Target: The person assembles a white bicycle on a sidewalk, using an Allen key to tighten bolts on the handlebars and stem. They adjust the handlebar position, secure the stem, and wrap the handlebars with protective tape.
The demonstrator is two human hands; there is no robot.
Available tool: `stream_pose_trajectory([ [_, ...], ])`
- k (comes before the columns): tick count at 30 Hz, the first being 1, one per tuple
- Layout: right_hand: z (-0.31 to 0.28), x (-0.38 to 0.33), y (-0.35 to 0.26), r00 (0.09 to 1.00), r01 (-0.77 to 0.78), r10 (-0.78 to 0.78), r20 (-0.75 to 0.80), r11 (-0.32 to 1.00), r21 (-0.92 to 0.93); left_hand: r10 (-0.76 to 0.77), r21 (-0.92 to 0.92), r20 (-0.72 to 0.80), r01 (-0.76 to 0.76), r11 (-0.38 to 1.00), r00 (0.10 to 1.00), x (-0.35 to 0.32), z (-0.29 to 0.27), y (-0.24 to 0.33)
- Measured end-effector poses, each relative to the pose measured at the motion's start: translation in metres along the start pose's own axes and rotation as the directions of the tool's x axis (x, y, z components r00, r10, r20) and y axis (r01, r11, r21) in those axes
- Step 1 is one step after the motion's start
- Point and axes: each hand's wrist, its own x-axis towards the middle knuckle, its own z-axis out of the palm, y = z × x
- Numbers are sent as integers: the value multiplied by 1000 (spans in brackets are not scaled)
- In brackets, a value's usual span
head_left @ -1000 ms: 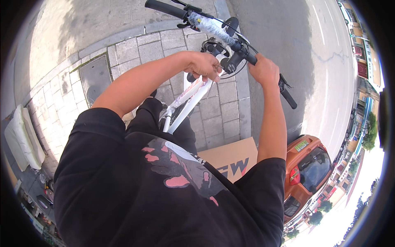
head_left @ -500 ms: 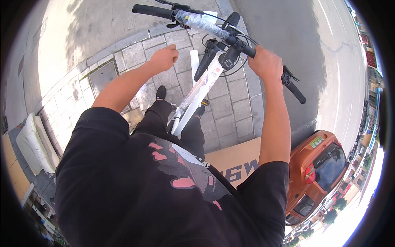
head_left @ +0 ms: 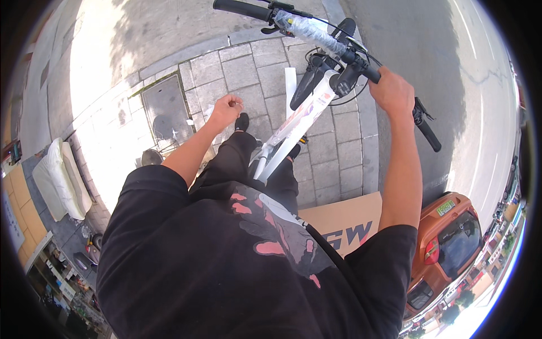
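Observation:
A bicycle with a white frame [head_left: 300,120] stands before me, its frame tilting up toward the black handlebar [head_left: 371,73]. My right hand [head_left: 392,91] is closed round the bar, to the right of the stem [head_left: 342,83]. Clear plastic wrap [head_left: 310,31] covers the part left of the stem. The black left grip [head_left: 243,9] and the right grip [head_left: 428,135] are both free of my hands. My left hand [head_left: 227,109] hovers left of the frame, above my shoe, its fingers curled in a pinch; whatever they may hold is too small to name.
Paving blocks [head_left: 244,73] lie underfoot, with a metal cover [head_left: 164,107] at left. A printed cardboard box [head_left: 344,217] is on the ground by my right side. An orange car [head_left: 446,243] stands at the right, beside the road. Pale padded slabs [head_left: 62,178] lean at far left.
My left hand has drawn back from the bicycle, left and toward my body, its fingers still curled. My right hand keeps its hold on the handlebar. The whole view has shifted a little.

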Motion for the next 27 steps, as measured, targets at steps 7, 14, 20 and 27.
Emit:
stream_pose_trajectory([
  [7, 5, -4, 3, 999, 22, -21, -50, 1000, 20, 313, -174, -557, -477, 862, 769, 34, -60, 154],
  [14, 8, 0, 9, 1000, 5, -4, -12, 998, 66, 944, 638, -226, -696, 330, 240, 52, -66, 299],
  [20, 15, 4, 13, 999, 4, -1, -50, 998, 63, 909, 759, 282, -651, -15, 307, 86, -58, 317],
  [27, 17, 6, 5, 998, -8, 13, -69, 998, 70, 758, 820, 337, -570, 56, 558, 88, -66, 344],
])
